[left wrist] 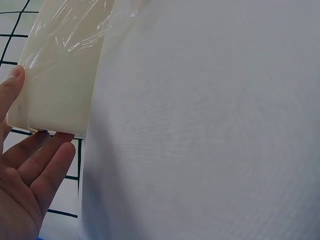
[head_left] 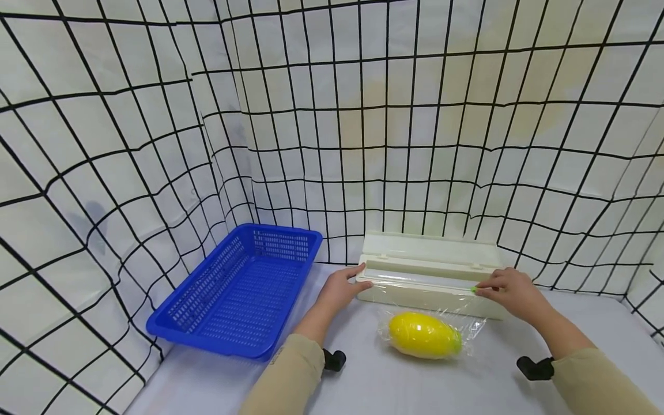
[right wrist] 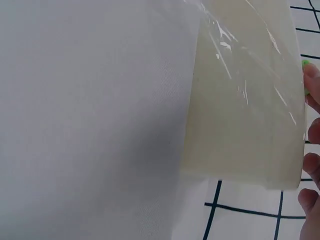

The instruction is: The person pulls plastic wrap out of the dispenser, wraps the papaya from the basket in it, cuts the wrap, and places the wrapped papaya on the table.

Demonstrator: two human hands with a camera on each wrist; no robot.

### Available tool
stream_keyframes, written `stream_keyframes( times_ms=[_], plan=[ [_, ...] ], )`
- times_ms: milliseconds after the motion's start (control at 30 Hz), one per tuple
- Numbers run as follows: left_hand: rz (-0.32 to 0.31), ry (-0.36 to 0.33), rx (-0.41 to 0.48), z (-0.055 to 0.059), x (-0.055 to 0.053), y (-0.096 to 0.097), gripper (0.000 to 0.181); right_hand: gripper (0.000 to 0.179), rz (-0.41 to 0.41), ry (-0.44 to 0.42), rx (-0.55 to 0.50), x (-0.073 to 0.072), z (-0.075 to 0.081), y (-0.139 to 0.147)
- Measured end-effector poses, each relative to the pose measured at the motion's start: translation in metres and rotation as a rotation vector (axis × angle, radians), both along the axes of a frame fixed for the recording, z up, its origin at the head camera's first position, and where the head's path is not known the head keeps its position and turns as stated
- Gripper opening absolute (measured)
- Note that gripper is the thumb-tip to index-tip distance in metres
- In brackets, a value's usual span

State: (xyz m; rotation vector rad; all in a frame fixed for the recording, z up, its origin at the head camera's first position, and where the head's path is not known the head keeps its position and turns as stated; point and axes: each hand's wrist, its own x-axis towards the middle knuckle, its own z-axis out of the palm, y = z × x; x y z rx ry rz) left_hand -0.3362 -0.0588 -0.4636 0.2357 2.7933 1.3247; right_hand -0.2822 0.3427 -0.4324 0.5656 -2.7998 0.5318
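Observation:
A cream cling film dispenser (head_left: pixel 430 297) stands with its lid raised at the back of the table. My left hand (head_left: pixel 339 291) holds its left end; in the left wrist view the thumb (left wrist: pixel 12 85) is at the upper edge and the fingers (left wrist: pixel 55 165) are against the end face. Near the right end, my right hand (head_left: pixel 510 294) pinches a small green slide cutter (head_left: pixel 474 289) on the dispenser's rail. Clear film hangs down over the front. It runs to a yellow oblong fruit-like piece (head_left: pixel 422 335) with a green tip, lying wrapped in film in front.
A blue plastic basket (head_left: pixel 233 300) with slotted sides stands to the left. White walls with a black wire grid (head_left: pixel 384 127) rise behind and at both sides. The white tabletop (head_left: pixel 394 386) extends in front.

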Motion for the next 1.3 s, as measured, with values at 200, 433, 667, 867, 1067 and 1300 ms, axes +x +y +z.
stream_keyframes(
  times_ms=[200, 433, 667, 867, 1067, 1300],
  plan=[
    [0.011, 0.01, -0.018, 0.001, -0.002, 0.0, 0.066, 0.025, -0.103, -0.051, 0.002, 0.015, 0.005, 0.029],
    [-0.01, 0.016, -0.019, 0.006, -0.004, -0.001, 0.065, 0.034, -0.166, -0.114, -0.042, 0.02, 0.004, 0.043],
    [0.004, -0.014, -0.007, 0.01, 0.001, 0.001, 0.065, 0.044, -0.212, -0.165, -0.096, 0.025, 0.006, 0.043],
    [0.02, -0.027, -0.004, 0.011, 0.003, 0.001, 0.065, 0.039, -0.214, -0.055, -0.067, 0.026, 0.012, 0.027],
    [-0.029, 0.038, -0.073, 0.007, 0.004, 0.004, 0.064, 0.03, -0.145, 0.059, 0.061, 0.025, 0.007, 0.009],
    [-0.059, 0.136, -0.12, 0.005, 0.009, 0.009, 0.046, 0.025, -0.112, 0.132, 0.146, 0.021, 0.0, 0.0]
  ],
)
